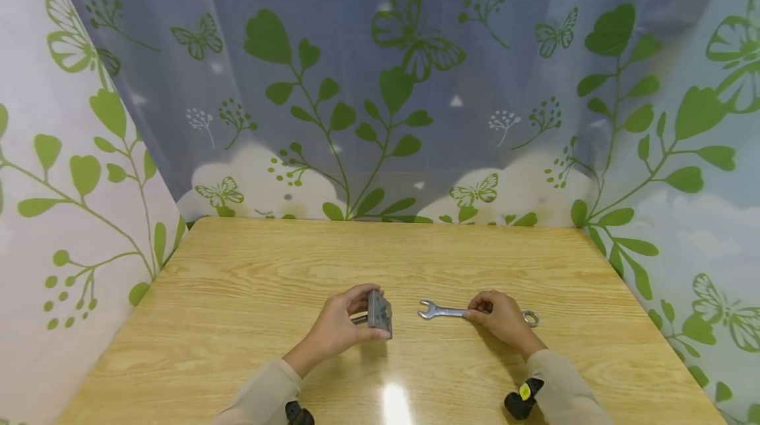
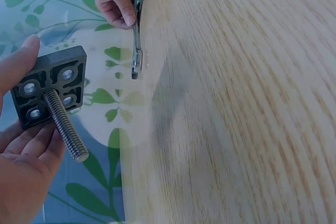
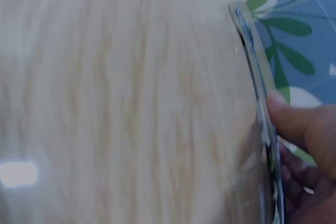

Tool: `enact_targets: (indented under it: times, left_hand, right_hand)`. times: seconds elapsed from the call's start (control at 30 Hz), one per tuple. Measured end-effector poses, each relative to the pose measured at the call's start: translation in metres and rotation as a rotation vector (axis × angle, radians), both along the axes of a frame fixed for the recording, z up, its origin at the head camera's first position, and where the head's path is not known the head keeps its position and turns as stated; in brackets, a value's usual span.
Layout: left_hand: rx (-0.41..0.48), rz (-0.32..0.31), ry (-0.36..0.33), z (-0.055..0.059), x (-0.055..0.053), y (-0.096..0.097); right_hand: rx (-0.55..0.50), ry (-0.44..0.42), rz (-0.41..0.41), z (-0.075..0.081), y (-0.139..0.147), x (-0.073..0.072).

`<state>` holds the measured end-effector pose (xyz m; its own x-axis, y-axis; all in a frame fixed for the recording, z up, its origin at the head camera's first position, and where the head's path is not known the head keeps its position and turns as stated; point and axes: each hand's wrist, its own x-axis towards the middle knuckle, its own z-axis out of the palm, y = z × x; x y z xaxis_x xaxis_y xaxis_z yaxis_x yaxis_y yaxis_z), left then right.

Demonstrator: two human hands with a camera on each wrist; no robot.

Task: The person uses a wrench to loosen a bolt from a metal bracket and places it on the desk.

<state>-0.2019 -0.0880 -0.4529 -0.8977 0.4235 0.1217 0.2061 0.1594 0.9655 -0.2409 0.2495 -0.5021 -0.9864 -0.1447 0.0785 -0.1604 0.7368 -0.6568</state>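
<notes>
My left hand [image 1: 336, 325] grips a square dark-grey plate [image 1: 380, 314] by its opposite edges, thumb on one side and fingers on the other. In the left wrist view the plate [image 2: 51, 85] shows several metal-lined holes, and a threaded rod [image 2: 66, 126] stands out from its middle. Over to the right, my right hand [image 1: 500, 316] pinches a silver combination wrench [image 1: 448, 312] near the middle of its shank. The open end points left towards the plate; the ring end [image 1: 530, 318] sticks out past the hand. Whether the wrench lies on the tabletop or just above it, I cannot tell.
Both hands work over a light wood-grain table [image 1: 285, 247]. A patterned curtain [image 1: 356, 101] with green leaves and butterflies hangs along its far edge and both sides. Black wrist cameras [image 1: 522, 401] sit on the sleeves. Glare shows on the near tabletop.
</notes>
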Motion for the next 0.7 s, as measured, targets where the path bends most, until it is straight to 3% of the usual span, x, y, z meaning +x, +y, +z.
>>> enact_targets:
  times: [0.23,0.37,0.5,0.6,0.7]
  left_hand:
    - [-0.067,0.038,0.080,-0.002,0.000,0.004]
    - [-0.118,0.076,0.162,-0.004,0.000,0.009]
    - [-0.164,0.100,0.252,-0.004,0.001,0.014]
    - [-0.201,0.115,0.309,-0.004,0.003,0.018]
    - [-0.224,0.121,0.342,-0.005,0.004,0.022]
  right_hand:
    - [-0.100,0.017,-0.091,0.019,-0.032,0.014]
    - [-0.294,-0.074,-0.023,0.031,-0.064,0.023]
    - [-0.509,-0.226,0.067,0.041,-0.093,0.033]
    - [-0.597,-0.294,0.101,0.046,-0.109,0.039]
    - [-0.631,-0.304,0.094,0.047,-0.121,0.042]
